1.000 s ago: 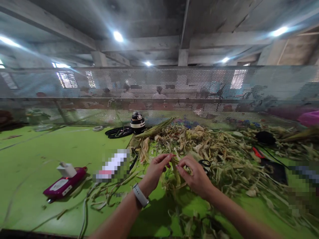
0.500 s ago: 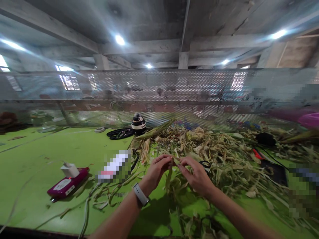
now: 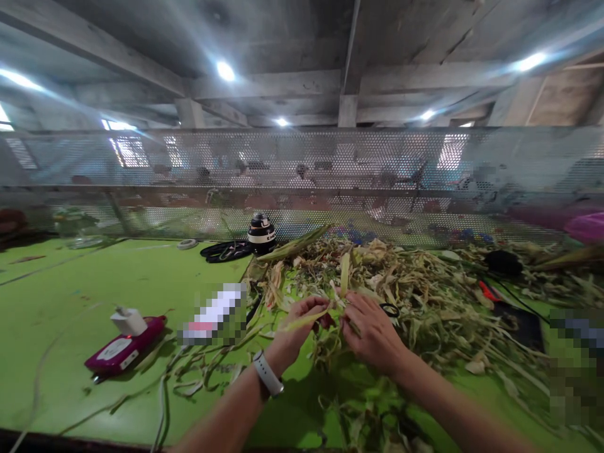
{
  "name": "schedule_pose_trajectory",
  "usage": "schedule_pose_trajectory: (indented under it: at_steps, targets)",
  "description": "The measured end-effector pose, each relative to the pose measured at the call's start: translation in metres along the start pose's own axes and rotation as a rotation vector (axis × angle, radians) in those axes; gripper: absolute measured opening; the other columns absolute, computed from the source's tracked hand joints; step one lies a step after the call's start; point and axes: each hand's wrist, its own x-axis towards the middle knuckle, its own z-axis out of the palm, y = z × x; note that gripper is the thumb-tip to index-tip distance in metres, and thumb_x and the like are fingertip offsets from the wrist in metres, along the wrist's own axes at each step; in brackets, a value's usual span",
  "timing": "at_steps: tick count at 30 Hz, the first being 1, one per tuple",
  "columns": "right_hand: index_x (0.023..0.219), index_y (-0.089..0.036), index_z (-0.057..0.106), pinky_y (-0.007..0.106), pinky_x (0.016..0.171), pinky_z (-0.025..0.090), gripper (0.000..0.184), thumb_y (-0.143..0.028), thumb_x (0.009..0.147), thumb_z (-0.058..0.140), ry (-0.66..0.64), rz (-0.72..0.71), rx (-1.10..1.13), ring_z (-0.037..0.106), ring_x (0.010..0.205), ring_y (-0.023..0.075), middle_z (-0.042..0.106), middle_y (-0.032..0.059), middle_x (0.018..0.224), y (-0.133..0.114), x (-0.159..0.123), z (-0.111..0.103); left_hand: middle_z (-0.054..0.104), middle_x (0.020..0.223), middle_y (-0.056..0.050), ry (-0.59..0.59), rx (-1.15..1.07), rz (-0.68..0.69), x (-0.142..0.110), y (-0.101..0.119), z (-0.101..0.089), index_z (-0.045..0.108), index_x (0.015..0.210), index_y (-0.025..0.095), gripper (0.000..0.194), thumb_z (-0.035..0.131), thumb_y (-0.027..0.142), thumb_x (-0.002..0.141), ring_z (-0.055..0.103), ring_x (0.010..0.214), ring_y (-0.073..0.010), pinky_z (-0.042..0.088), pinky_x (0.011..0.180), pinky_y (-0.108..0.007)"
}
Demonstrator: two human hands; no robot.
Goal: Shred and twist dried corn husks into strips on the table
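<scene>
Over the green table, my left hand (image 3: 302, 324) and my right hand (image 3: 370, 327) are close together, fingers pinched on corn husk strips (image 3: 345, 277). One pale strip stands up from between the fingertips; another yellow-green strip (image 3: 302, 319) trails left across my left hand. The exact grip of the fingertips is partly hidden. A watch with a white band (image 3: 268, 374) is on my left wrist. Just behind the right hand lies a black scissors handle (image 3: 391, 309). A heap of dried husk strips (image 3: 415, 296) spreads behind and to the right of both hands.
To the left lie a purple power strip (image 3: 117, 352) with a white plug (image 3: 129, 321) and a blurred-out phone-like object (image 3: 217, 313). A black bottle (image 3: 261, 234) and coiled black cable (image 3: 226, 251) stand before a perforated metal screen (image 3: 292, 170). People sit behind it.
The husk strip between my hands has been turned: one end now points up and another lies over my left hand. My right hand has rolled over, its back more toward me.
</scene>
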Motion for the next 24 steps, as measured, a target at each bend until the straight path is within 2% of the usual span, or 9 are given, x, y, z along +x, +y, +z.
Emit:
schedule_pose_trajectory:
  at_steps: [2,4,9,13,16,20,24]
  targets:
    - [0.081,-0.017,0.06,0.042,0.083,0.045,0.014,-0.014,0.08,0.047,-0.026,-0.027,-0.013,0.053,0.101,0.0271,0.06,0.0141,0.11,-0.0001,-0.0001,0.0005,0.062,0.063,-0.001,-0.041,-0.052,0.031,-0.0023,0.0013,0.0025,0.065,0.079,0.015,0.025,0.069,0.034,0.064,0.053,0.057,-0.011,0.035,0.054,-0.022]
    - [0.088,-0.017,0.062,0.042,0.087,0.043,0.017,-0.014,0.08,0.046,-0.05,-0.055,-0.025,0.051,0.106,0.0272,0.057,0.0132,0.117,-0.0006,-0.0002,0.0004,0.062,0.068,-0.001,-0.052,-0.068,0.055,-0.0029,0.0007,0.0039,0.064,0.081,0.016,0.028,0.073,0.033,0.061,0.054,0.062,-0.0112,0.038,0.059,-0.023]
    - [0.104,-0.017,0.061,0.044,0.093,0.04,0.026,-0.014,0.081,0.047,-0.075,-0.072,-0.038,0.047,0.114,0.0278,0.055,0.0142,0.121,-0.0035,-0.0006,-0.0017,0.059,0.07,0.002,-0.049,-0.112,0.095,0.0029,-0.0058,0.0018,0.058,0.09,0.018,0.043,0.079,0.033,0.056,0.054,0.066,-0.0106,0.04,0.063,-0.022]
    - [0.095,-0.019,0.063,0.046,0.095,0.037,0.019,-0.021,0.08,0.052,-0.073,-0.052,0.05,0.048,0.113,0.0281,0.058,0.0132,0.119,-0.0071,-0.0006,-0.005,0.062,0.071,0.0,-0.032,-0.125,0.06,0.0057,-0.0056,0.0,0.058,0.088,0.017,0.045,0.079,0.036,0.053,0.056,0.068,-0.0114,0.041,0.066,-0.023]
    - [0.088,-0.019,0.061,0.042,0.092,0.04,0.015,-0.029,0.081,0.052,-0.045,0.113,0.204,0.051,0.111,0.0261,0.057,0.0126,0.12,-0.0082,0.0016,-0.007,0.063,0.074,0.0,-0.05,-0.166,-0.001,0.0034,-0.0035,0.0007,0.062,0.08,0.016,0.035,0.078,0.034,0.055,0.055,0.067,-0.0102,0.04,0.064,-0.021]
    - [0.082,-0.019,0.059,0.033,0.083,0.046,0.014,-0.028,0.085,0.047,-0.027,0.369,0.477,0.06,0.096,0.02,0.065,0.0094,0.103,-0.0044,0.0061,-0.0067,0.062,0.073,0.0,-0.137,-0.228,-0.101,-0.001,-0.0023,0.0007,0.065,0.084,0.017,0.024,0.071,0.029,0.065,0.054,0.063,-0.008,0.036,0.056,-0.018]
    - [0.078,-0.019,0.06,0.031,0.08,0.046,0.015,-0.025,0.084,0.047,-0.018,0.377,0.528,0.062,0.091,0.0194,0.066,0.0078,0.095,0.0006,0.0064,-0.0051,0.062,0.072,0.0,-0.171,-0.206,-0.136,0.0,-0.0024,-0.0013,0.066,0.081,0.016,0.018,0.069,0.026,0.066,0.053,0.063,-0.0075,0.032,0.05,-0.016]
